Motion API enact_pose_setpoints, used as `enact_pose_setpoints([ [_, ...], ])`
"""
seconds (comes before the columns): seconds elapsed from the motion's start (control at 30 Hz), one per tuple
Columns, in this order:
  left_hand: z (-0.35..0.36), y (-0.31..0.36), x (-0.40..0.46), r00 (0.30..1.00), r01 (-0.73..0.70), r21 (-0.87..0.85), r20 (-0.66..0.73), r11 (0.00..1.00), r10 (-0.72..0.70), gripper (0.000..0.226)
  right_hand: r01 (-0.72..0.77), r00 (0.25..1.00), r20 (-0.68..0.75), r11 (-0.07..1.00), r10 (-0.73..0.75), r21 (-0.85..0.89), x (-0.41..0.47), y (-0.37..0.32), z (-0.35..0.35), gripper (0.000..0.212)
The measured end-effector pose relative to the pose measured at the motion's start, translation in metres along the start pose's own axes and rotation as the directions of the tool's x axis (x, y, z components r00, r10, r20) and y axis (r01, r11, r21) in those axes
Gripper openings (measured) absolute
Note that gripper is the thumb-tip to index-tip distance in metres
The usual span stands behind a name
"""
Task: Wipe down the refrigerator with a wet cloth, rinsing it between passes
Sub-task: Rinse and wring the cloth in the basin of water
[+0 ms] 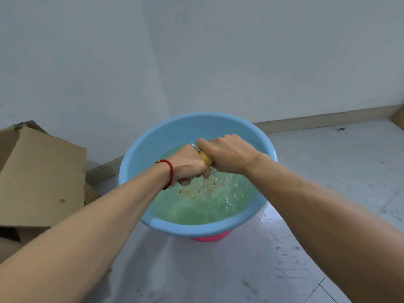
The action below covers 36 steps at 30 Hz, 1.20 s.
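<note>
hands count two: left hand (189,163) and right hand (227,154), fists curled tight round one yellow cloth (206,158), mostly hidden between them, above one blue basin (140,149) of murky water (203,204). one cardboard box (41,176), cut off left.

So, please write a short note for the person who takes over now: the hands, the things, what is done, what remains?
Left hand and right hand: both grip the yellow cloth, wringing it over the blue basin.
Water in the basin is cloudy, with splashes under the cloth.
Done: cloth wetted, now being squeezed.
Left: finish wringing, then wipe the refrigerator, which is not in view.
</note>
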<state>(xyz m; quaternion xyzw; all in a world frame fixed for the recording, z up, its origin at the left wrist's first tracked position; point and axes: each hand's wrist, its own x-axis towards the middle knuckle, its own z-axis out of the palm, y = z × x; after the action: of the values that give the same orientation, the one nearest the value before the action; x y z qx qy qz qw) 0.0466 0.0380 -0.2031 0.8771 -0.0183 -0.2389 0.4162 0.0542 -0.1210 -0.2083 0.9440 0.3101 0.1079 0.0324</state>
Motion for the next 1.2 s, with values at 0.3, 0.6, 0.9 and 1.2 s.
enact_pose_setpoints([
  [0.3, 0.06, 0.129, 0.038, 0.837, -0.449, -0.145, 0.277, 0.882, 0.472, 0.035, -0.657, 0.747, 0.185, 0.665, 0.638, 0.355, -0.121, 0.093, -0.07, 0.047],
  [0.6, 0.18, 0.238, -0.005, 0.528, -0.473, -0.488, 0.509, 0.734, 0.679, 0.07, -0.497, 0.452, 0.466, -0.219, 0.761, 0.84, -0.324, 0.097, -0.13, 0.041],
  [0.9, 0.253, 0.245, -0.059, 0.628, -0.431, -0.336, 0.555, 0.838, 0.545, 0.059, -0.011, 0.378, 0.304, -0.324, 0.874, 0.946, -0.399, 0.099, -0.096, 0.037],
  [1.2, 0.363, 0.278, -0.115, 0.778, -0.46, 0.146, 0.542, 0.876, 0.318, 0.046, 0.176, 0.326, 0.156, -0.222, 0.932, 0.959, -0.537, 0.149, -0.149, 0.014],
])
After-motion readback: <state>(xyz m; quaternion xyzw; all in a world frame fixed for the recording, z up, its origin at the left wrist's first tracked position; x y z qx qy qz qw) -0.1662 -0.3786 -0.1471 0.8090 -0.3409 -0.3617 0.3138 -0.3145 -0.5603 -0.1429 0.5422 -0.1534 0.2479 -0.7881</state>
